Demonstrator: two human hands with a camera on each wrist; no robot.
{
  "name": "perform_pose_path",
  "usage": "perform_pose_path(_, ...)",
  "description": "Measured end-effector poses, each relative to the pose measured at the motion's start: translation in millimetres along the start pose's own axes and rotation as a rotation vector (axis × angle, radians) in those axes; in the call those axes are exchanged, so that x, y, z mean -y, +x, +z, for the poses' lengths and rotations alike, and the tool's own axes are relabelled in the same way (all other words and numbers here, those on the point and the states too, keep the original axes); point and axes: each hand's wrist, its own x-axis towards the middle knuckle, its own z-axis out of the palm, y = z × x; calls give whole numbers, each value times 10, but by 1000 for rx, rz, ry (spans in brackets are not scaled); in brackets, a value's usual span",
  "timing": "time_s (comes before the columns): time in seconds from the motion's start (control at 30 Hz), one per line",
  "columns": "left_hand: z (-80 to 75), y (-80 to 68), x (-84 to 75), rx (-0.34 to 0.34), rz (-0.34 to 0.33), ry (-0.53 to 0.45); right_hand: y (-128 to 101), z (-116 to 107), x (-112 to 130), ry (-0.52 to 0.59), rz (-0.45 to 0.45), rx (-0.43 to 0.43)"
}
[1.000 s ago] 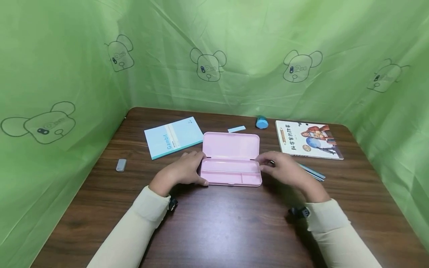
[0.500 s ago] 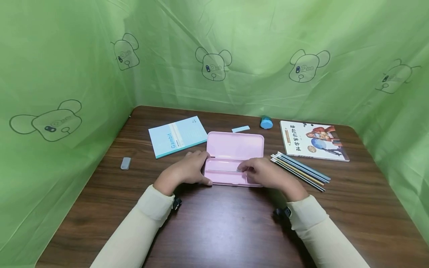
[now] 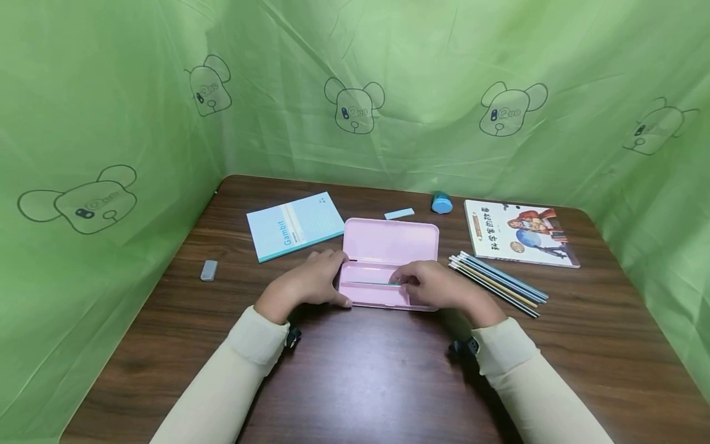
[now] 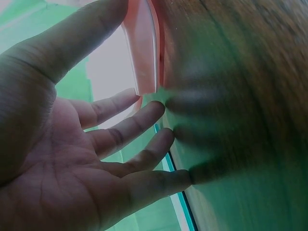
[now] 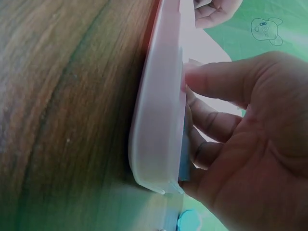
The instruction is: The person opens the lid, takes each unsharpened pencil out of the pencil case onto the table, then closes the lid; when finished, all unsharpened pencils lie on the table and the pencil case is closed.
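Note:
A pink pencil case [image 3: 391, 240] lies on the table with its lid raised. My left hand [image 3: 313, 277] holds its left end, thumb [image 4: 103, 24] at the front corner and index finger at the back one; the other fingers spread against the table. My right hand [image 3: 429, 283] reaches over the right half of the case, thumb and fingers bent at the inner divider. They pinch a thin teal pencil [image 3: 368, 283] lying lengthwise along the long compartment; much of it is hidden by the hand. A blue strip [image 5: 185, 154] shows under those fingers in the right wrist view.
Several pencils [image 3: 496, 283] lie right of the case, below an illustrated book [image 3: 521, 234]. Behind the case are a light blue strip [image 3: 399, 213] and a round blue object [image 3: 442, 203]. A blue notebook [image 3: 296, 227] and a grey eraser-like block [image 3: 208, 271] lie left.
My right hand has moved left from the case's right end beside the pencils into the case, uncovering the pencils. A teal line now shows along the divider. The left hand stays on the case.

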Motion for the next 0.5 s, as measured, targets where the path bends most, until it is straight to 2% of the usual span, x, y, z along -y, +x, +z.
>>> perform_pose_path(0.23,15,5,-22,3,8,-9,-139,-68,-42,86,28,-94)
perform_pose_path(0.37,8,7,-16,-1,8,-13,-376,-233,-118,127,66,-198)
perform_pose_path(0.5,7,13,14,1,5,-8,-717,-390,-300,83,135,-299)
